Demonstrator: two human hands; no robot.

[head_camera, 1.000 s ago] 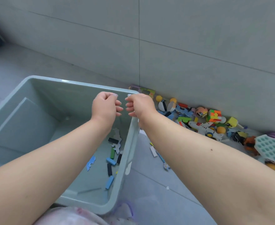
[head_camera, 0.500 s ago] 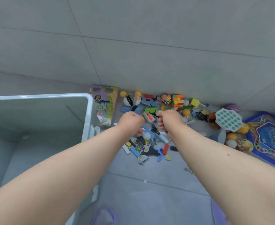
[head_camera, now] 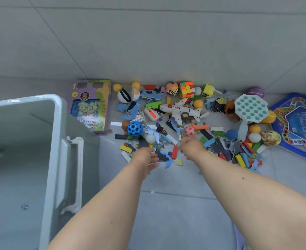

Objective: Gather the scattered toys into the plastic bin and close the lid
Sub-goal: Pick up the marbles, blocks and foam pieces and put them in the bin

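The pale green plastic bin (head_camera: 58,123) stands open at the left, and no lid is in view. Scattered toys lie on the floor along the wall: a white toy plane (head_camera: 179,110), a blue holed ball (head_camera: 135,129), a pink ball (head_camera: 189,131), a colour cube (head_camera: 187,89), and several blocks and puzzle pieces. My left hand (head_camera: 145,157) hovers over the near edge of the pile with fingers loosely spread. Just below the pink ball, my right hand (head_camera: 192,147) has its fingers loosely curled downward. Neither hand holds anything that I can see.
A purple boxed toy (head_camera: 92,105) leans between the bin and the pile. A teal bubble pad (head_camera: 250,108) and a blue game board (head_camera: 300,123) lie at the right. One marble (head_camera: 24,206) sits inside the bin. Bare grey floor tiles (head_camera: 175,213) stretch in front of the pile.
My view swung right from the bin to the toy pile. Both hands left the bin's rim and moved down onto the near edge of the pile, fingers loosening.
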